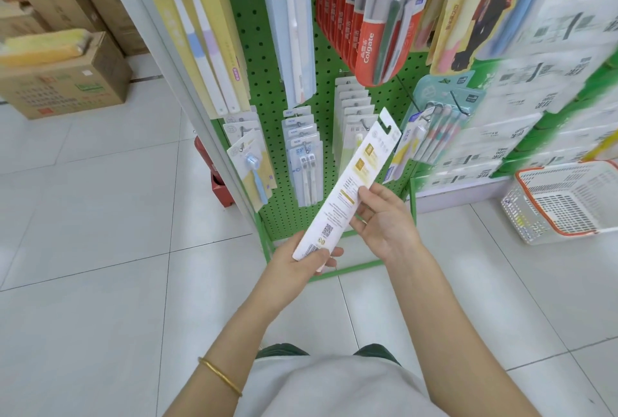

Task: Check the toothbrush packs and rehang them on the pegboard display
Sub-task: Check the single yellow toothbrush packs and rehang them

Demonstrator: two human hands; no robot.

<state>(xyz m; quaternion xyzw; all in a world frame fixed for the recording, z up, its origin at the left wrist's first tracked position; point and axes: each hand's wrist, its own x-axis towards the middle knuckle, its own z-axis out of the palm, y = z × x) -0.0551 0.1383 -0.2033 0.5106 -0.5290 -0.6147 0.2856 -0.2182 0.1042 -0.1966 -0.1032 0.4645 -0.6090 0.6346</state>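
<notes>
I hold one long white toothbrush pack (351, 182) with its printed back facing me, tilted up to the right, its hang hole at the top. My left hand (301, 257) grips the pack's bottom end. My right hand (384, 219) holds its right edge near the middle, thumb on the back. The pack is off the green pegboard (247, 58), in front of a hook with a row of similar pale packs (354, 108). Other packs hang on hooks: yellow ones (207, 48), blue ones (294, 31), red Colgate ones (368, 31).
A white plastic basket with an orange rim (565, 202) sits on the tiled floor at the right. Cardboard boxes (67, 82) stand at the left back. A red box (217, 182) lies behind the display's left edge. Stacked white-and-green goods (535, 82) fill the right shelf.
</notes>
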